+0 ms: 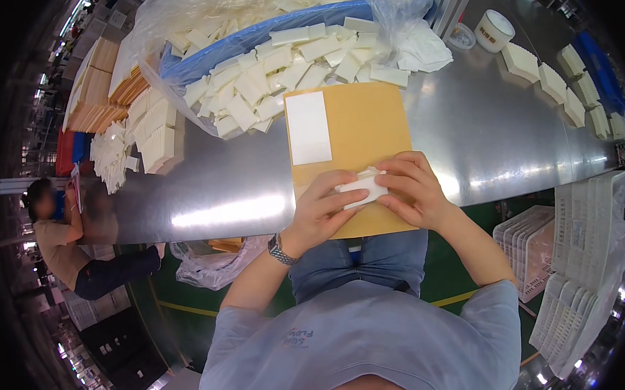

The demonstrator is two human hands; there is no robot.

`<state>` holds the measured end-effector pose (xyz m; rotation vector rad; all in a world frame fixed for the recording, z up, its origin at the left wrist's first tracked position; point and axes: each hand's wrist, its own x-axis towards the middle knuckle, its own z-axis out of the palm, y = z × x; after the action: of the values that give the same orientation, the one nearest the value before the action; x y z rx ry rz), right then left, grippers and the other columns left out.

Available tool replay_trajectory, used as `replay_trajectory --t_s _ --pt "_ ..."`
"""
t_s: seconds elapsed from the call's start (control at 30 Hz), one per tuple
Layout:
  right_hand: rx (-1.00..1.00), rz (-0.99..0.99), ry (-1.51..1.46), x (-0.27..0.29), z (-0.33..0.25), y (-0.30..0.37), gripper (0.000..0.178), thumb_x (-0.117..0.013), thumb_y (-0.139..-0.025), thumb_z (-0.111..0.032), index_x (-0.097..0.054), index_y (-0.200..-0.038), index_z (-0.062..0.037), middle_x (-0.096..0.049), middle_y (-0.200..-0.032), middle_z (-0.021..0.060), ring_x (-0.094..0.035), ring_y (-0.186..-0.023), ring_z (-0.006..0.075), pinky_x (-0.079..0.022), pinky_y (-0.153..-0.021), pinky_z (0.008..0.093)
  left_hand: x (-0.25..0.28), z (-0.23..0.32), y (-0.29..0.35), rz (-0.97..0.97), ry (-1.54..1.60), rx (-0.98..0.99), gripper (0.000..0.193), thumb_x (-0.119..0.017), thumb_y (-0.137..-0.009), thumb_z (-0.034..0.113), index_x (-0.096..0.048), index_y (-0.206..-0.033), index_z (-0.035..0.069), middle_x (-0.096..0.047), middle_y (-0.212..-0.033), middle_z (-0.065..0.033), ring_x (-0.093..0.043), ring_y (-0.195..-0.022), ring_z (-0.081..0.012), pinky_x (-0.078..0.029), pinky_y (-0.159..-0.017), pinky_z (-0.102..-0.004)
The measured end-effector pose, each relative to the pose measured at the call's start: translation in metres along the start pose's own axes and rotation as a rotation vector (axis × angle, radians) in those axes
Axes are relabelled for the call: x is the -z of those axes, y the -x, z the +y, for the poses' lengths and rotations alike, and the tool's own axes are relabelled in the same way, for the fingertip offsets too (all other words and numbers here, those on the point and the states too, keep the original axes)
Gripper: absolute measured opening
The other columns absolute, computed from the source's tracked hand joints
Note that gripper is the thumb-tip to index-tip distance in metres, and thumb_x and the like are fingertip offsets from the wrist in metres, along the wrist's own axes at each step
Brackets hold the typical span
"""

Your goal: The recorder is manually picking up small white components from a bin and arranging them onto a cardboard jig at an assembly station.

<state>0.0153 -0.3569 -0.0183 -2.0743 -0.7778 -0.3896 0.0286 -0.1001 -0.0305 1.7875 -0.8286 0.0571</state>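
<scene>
Between my two hands is a small white rectangular piece point(366, 188), held over a tan cardboard sheet point(371, 128). My left hand point(324, 204), with a metal watch on its wrist, grips the piece's left end with thumb and fingers. The fingers of my right hand point(418, 193) close on its right end. A blank white label point(308, 128) lies on the left part of the sheet. Just beyond the sheet, a heap of similar off-white pieces point(251, 84) spills out of a blue bin point(264, 34) wrapped in clear plastic.
Stacked off-white pieces point(155, 129) and tan sheets point(94, 81) stand at the left of the metal table point(222, 191). A white tub point(495, 31) and rows of pieces point(551, 83) are at the far right. White crates point(567, 276) stand right of me; another person point(63, 240) sits at left.
</scene>
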Motion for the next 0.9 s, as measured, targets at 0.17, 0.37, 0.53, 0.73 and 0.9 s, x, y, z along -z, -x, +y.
replay_trajectory --t_s 0.17,0.37,0.53,0.73,0.9 --pt "-0.133 -0.154 -0.283 0.013 0.018 -0.017 0.034 -0.077 -0.083 -0.01 -0.071 -0.116 -0.005 -0.067 -0.122 0.0091 -0.057 -0.119 0.0307 -0.047 -0.099 0.0381 0.006 0.007 -0.001 -0.013 0.044 0.047 0.035 -0.079 -0.085 0.004 -0.074 -0.119 0.012 -0.058 -0.133 -0.0121 -0.062 -0.116 -0.026 -0.054 -0.083 -0.0311" --pt "-0.114 -0.38 -0.42 -0.032 0.051 -0.095 0.026 -0.064 -0.093 -0.006 -0.07 -0.118 -0.0033 -0.067 -0.125 0.0123 -0.06 -0.119 0.0307 -0.049 -0.1 0.0377 -0.001 0.013 0.004 -0.129 0.101 0.172 0.032 -0.075 -0.087 0.0 -0.073 -0.119 0.006 -0.054 -0.136 -0.0155 -0.061 -0.119 -0.0282 -0.05 -0.098 -0.035" --pt "0.126 -0.433 -0.186 -0.069 0.047 -0.13 0.021 -0.06 -0.096 -0.01 -0.071 -0.113 -0.0031 -0.07 -0.115 0.0098 -0.064 -0.105 0.0312 -0.05 -0.096 0.0374 -0.01 0.014 0.009 -0.06 0.113 0.119 0.031 -0.074 -0.088 0.001 -0.073 -0.118 0.007 -0.053 -0.137 -0.0152 -0.06 -0.118 -0.0287 -0.05 -0.098 -0.036" --pt "-0.899 0.095 -0.81 -0.055 0.058 -0.151 0.025 -0.051 -0.105 -0.024 -0.064 -0.117 -0.0056 -0.072 -0.099 0.0058 -0.065 -0.085 0.0125 -0.049 -0.069 0.0259 -0.01 0.007 0.008 -0.028 0.112 0.053 0.035 -0.076 -0.087 0.006 -0.072 -0.122 0.008 -0.05 -0.139 -0.015 -0.053 -0.128 -0.0321 -0.044 -0.106 -0.0409" --pt "-0.706 0.452 -1.193 0.003 0.038 -0.082 0.019 -0.056 -0.102 -0.013 -0.062 -0.117 -0.0026 -0.065 -0.118 0.0136 -0.061 -0.093 0.0134 -0.049 -0.081 0.0274 0.0 0.02 -0.001 0.056 0.085 -0.013 0.042 -0.075 -0.085 0.011 -0.067 -0.126 0.007 -0.049 -0.141 -0.0164 -0.049 -0.13 -0.0363 -0.038 -0.111 -0.0462"
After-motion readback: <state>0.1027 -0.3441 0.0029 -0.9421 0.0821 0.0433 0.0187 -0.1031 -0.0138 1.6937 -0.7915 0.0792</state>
